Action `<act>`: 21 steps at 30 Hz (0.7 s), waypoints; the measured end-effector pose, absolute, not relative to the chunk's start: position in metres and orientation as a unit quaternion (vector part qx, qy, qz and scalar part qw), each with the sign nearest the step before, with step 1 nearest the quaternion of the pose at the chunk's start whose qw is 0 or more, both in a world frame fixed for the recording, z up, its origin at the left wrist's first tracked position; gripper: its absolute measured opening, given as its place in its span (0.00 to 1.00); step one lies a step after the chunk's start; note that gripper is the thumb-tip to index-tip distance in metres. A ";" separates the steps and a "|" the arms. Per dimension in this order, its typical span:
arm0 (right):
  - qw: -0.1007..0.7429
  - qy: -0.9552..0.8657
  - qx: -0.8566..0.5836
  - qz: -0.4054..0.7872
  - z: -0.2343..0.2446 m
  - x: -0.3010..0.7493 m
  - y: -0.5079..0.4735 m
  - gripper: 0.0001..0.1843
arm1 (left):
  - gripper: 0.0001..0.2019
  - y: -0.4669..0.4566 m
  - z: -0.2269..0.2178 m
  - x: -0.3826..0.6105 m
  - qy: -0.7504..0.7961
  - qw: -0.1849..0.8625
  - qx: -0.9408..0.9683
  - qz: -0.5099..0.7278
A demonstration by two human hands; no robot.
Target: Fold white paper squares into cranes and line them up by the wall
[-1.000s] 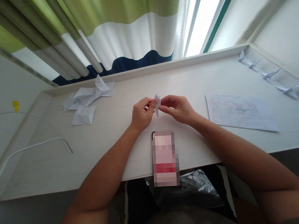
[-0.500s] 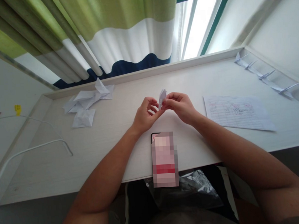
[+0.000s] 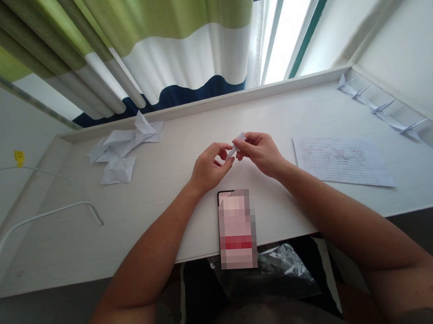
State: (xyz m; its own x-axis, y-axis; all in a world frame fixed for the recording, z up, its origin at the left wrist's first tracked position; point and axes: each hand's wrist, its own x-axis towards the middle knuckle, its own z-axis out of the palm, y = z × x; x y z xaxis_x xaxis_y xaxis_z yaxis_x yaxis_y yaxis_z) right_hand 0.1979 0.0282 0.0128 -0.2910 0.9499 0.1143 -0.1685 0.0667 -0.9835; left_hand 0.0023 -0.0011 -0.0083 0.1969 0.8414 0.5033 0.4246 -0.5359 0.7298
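Observation:
Above the desk, both hands meet at a small folded piece of white paper (image 3: 240,138), narrow and pointed. My right hand (image 3: 262,151) pinches its upper part between thumb and fingers. My left hand (image 3: 210,168) is curled at the lower end, its thumb and fingertips at the paper's edge. The paper slants, its top leaning right, and the right fingers cover some of it. Just below the hands lies a phone (image 3: 236,228), its screen blurred out.
Folded white papers (image 3: 119,144) are piled at the left. A lined, written sheet (image 3: 341,160) lies right of my hands. Several pointed paper pieces (image 3: 382,107) line the desk's right edge. A white cable (image 3: 59,213) crosses the left side; clear plastic (image 3: 283,265) rests on my lap.
The folded paper has tipped from nearly upright to a slant, turned by my right fingers. My left fingers have closed in slightly around its lower end. The whole view has shifted a little.

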 end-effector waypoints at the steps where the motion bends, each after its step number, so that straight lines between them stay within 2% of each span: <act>1: 0.475 -0.550 -0.356 0.587 0.013 0.198 0.028 0.28 | 0.10 -0.001 -0.008 0.001 0.423 0.206 0.749 0.467; 10: 0.452 -0.533 -0.340 0.629 0.012 0.202 0.029 0.27 | 0.06 0.005 -0.010 -0.005 0.368 0.135 0.783 0.482; 13: 0.437 -0.538 -0.334 0.638 0.010 0.202 0.030 0.26 | 0.01 0.006 -0.011 -0.003 0.368 0.122 0.776 0.498; 21: 0.405 -0.507 -0.322 0.690 0.012 0.203 0.030 0.28 | 0.06 0.007 -0.016 0.002 0.382 0.267 0.719 0.516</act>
